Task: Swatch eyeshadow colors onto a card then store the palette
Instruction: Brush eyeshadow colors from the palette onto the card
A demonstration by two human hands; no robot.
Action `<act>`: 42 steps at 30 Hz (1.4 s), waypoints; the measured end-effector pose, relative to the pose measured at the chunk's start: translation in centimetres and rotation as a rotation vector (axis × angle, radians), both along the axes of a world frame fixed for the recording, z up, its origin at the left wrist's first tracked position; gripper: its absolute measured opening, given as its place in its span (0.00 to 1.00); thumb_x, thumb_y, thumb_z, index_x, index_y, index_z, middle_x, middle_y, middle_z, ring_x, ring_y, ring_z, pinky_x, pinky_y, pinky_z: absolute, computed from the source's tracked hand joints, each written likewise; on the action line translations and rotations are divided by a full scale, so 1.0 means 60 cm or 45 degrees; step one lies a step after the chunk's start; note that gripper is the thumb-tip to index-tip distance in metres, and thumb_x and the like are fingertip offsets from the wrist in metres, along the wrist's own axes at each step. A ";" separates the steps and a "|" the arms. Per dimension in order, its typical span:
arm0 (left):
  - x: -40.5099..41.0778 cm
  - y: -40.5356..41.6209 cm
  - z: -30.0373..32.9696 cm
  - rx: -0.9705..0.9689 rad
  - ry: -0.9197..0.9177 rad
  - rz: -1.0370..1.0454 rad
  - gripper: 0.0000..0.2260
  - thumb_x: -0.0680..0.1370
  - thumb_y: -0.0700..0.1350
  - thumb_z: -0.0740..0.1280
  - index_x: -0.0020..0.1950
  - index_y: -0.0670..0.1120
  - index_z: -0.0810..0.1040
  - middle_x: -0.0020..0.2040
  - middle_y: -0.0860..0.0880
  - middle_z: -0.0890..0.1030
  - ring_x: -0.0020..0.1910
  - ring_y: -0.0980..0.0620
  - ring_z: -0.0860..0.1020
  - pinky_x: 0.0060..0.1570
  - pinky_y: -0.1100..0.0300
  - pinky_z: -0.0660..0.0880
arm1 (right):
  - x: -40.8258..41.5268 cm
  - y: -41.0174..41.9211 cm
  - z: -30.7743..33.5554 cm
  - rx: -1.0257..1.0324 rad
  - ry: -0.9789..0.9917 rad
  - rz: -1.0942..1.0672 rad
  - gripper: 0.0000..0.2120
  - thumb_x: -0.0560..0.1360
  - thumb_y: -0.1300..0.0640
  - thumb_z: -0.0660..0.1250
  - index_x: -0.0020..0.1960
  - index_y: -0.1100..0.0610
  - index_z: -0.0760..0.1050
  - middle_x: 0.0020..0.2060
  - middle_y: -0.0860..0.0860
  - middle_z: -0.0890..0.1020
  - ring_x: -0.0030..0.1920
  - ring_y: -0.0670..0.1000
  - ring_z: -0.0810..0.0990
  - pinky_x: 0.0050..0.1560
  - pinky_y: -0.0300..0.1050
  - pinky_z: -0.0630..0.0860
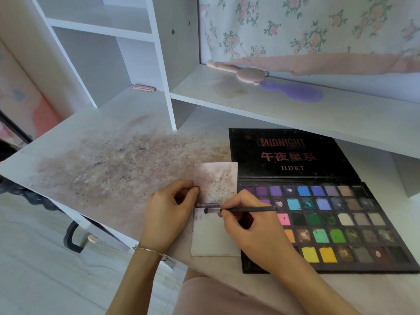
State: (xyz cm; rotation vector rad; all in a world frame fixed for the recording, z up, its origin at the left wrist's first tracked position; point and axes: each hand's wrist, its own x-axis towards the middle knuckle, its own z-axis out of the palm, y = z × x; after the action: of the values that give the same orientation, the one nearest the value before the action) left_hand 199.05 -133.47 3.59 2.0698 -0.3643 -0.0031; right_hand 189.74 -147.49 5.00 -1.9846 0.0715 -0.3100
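An open eyeshadow palette (336, 226) with several coloured pans and a black lid lies on the right of the desk. Left of it lies a folded white card (213, 237), its upper half (216, 180) stained with purple powder. My right hand (252, 233) grips a thin black brush (245, 209), whose tip touches the card's lower half near the fold, beside faint purple marks. My left hand (168, 214) pinches the card's left edge at the fold with thumb and fingers.
The white desk (102, 160) is smeared with purple-brown powder to the left of the card. A shelf (272, 103) behind holds a pink hand mirror (241, 72) and a purple hairbrush (295, 92). Open cubbies stand at the back left.
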 end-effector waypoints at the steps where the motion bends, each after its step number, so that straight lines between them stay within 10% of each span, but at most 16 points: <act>1: 0.000 0.000 -0.001 -0.001 0.001 0.000 0.08 0.73 0.43 0.69 0.41 0.57 0.79 0.36 0.55 0.82 0.38 0.56 0.80 0.43 0.55 0.78 | 0.001 -0.001 0.000 -0.004 0.008 0.006 0.12 0.73 0.62 0.65 0.40 0.44 0.72 0.40 0.44 0.77 0.39 0.44 0.76 0.36 0.30 0.72; 42: -0.001 -0.003 0.001 0.022 -0.015 0.018 0.11 0.73 0.43 0.69 0.37 0.61 0.76 0.33 0.58 0.81 0.35 0.58 0.79 0.39 0.60 0.75 | 0.004 0.001 0.004 -0.129 0.108 0.074 0.12 0.72 0.62 0.65 0.39 0.45 0.69 0.36 0.44 0.77 0.43 0.42 0.74 0.41 0.32 0.73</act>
State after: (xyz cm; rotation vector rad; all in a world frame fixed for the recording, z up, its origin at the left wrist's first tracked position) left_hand 199.00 -133.64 3.63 2.0904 -0.3577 0.0144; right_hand 189.96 -147.45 5.22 -2.0958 0.0527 -0.1950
